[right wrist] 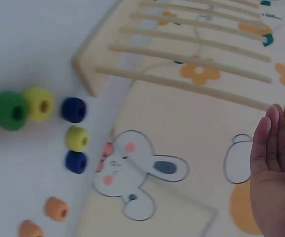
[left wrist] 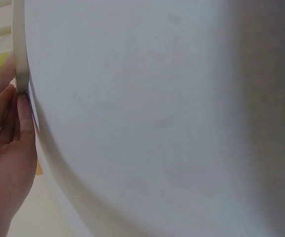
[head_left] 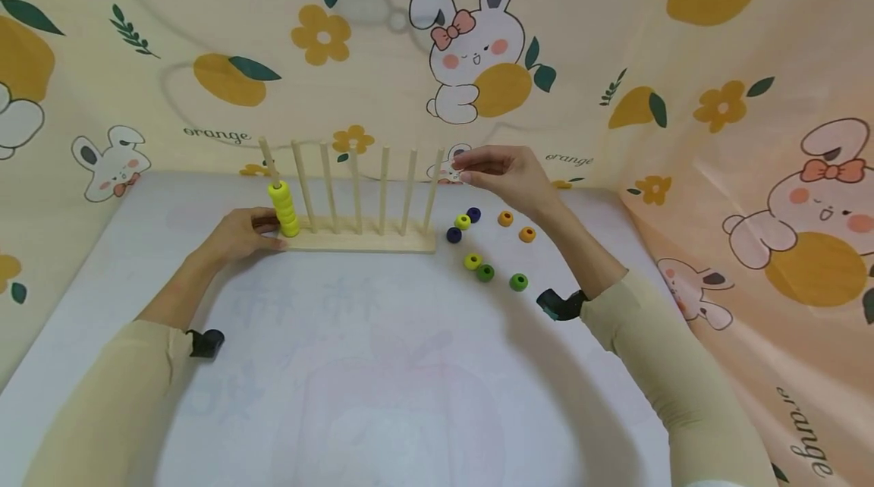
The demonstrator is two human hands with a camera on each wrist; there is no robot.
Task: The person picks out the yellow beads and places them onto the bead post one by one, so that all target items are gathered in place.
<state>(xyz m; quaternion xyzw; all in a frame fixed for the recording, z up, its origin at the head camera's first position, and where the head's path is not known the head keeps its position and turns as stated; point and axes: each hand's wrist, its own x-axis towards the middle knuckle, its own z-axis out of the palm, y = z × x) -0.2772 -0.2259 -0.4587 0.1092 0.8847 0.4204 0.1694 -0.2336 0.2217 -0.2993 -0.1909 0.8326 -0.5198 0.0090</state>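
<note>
A wooden peg stand [head_left: 369, 243] with a row of several upright pegs stands on the white table. Its leftmost peg carries a stack of yellow beads [head_left: 284, 208]. My left hand [head_left: 235, 237] grips the left end of the base, thumb at the front corner and fingers by the stack. In the left wrist view, the left hand [left wrist: 12, 148] has its thumb against the base end. Raised beside the top of the rightmost peg [head_left: 434, 187] is my right hand [head_left: 512, 180]. The right wrist view shows the right hand [right wrist: 275, 163] with fairly straight fingers, no bead visible between them.
Loose beads lie right of the stand: dark blue [head_left: 454, 234], yellow [head_left: 473, 261], green [head_left: 519, 281] and orange [head_left: 527, 234]. A patterned cloth [head_left: 382, 39] with rabbits and oranges hangs behind the table and along its right side.
</note>
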